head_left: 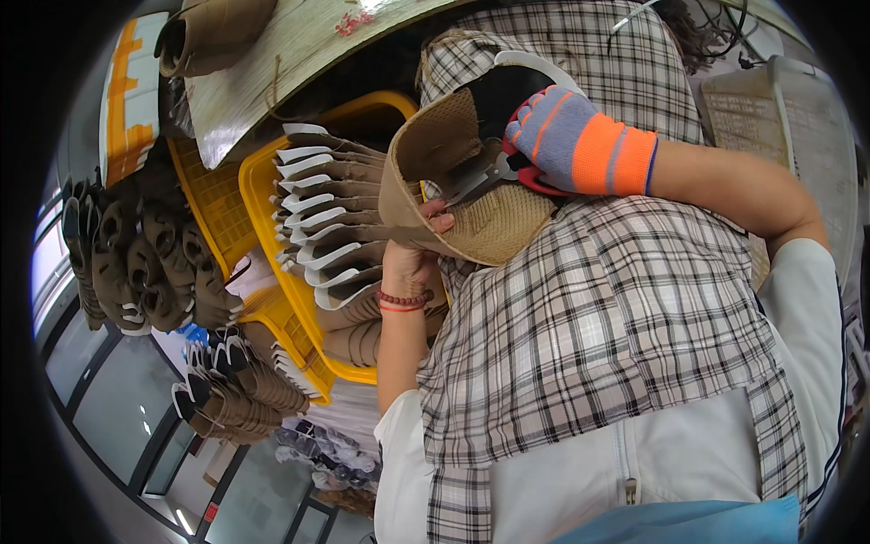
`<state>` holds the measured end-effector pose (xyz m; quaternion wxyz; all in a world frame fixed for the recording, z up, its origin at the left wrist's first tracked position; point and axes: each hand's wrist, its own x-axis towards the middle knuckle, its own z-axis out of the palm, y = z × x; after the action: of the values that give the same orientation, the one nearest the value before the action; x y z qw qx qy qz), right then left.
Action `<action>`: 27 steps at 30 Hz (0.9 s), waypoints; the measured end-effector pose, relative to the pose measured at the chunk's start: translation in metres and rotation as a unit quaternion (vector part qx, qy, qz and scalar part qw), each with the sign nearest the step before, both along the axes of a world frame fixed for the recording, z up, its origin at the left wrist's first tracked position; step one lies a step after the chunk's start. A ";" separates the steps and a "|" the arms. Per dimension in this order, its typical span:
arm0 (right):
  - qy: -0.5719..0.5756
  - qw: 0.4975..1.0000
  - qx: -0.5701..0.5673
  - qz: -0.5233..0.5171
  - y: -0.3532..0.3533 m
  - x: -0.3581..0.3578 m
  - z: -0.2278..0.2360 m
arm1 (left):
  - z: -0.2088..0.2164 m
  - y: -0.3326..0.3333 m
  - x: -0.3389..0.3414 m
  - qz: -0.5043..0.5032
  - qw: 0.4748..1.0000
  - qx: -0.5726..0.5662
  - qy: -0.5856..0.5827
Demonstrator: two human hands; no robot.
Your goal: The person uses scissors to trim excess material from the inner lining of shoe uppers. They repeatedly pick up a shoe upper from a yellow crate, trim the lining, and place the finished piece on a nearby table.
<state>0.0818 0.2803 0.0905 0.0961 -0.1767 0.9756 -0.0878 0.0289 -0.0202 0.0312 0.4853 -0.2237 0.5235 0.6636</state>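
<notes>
My left hand [413, 263], bare with beads at the wrist, grips the lower left rim of a brown fabric piece [509, 222] that looks like a shoe upper. Its thumb and a finger show inside the rim. The piece curves open toward me, with a textured inner face, a black part and a white edge at the far end. In a grey and orange glove, my right hand [569, 143] is closed on the red handles of a pair of scissors [501, 169]. The blades lie inside the hollow, pointing at my left fingers; their tips are hard to make out.
A yellow crate [258, 213] at the left holds a row of brown pieces with white edges [313, 204]. More brown pieces [149, 258] hang or pile farther left. A table [263, 54] with a brown piece stands beyond. A pale basket [745, 113] is at the right; checked cloth [589, 317] covers my lap.
</notes>
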 end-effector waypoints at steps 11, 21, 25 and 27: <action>-0.032 0.993 -0.074 -0.082 0.064 0.021 -0.012 | 0.003 0.010 0.004 -0.015 0.999 0.002 0.034; -0.202 0.979 -0.014 -0.033 0.043 0.001 0.001 | 0.004 0.010 0.007 -0.007 0.998 0.014 0.053; -0.228 0.972 -0.010 -0.062 0.045 0.005 0.006 | 0.005 0.012 0.009 -0.002 0.998 0.026 0.048; -0.137 0.989 -0.051 -0.037 0.050 0.011 -0.002 | 0.005 0.013 0.008 0.001 0.998 0.027 0.048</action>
<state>0.0927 0.3305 0.0880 0.2166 -0.1313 0.9534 -0.1641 0.0370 -0.0075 0.0363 0.4654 -0.1788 0.5275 0.6879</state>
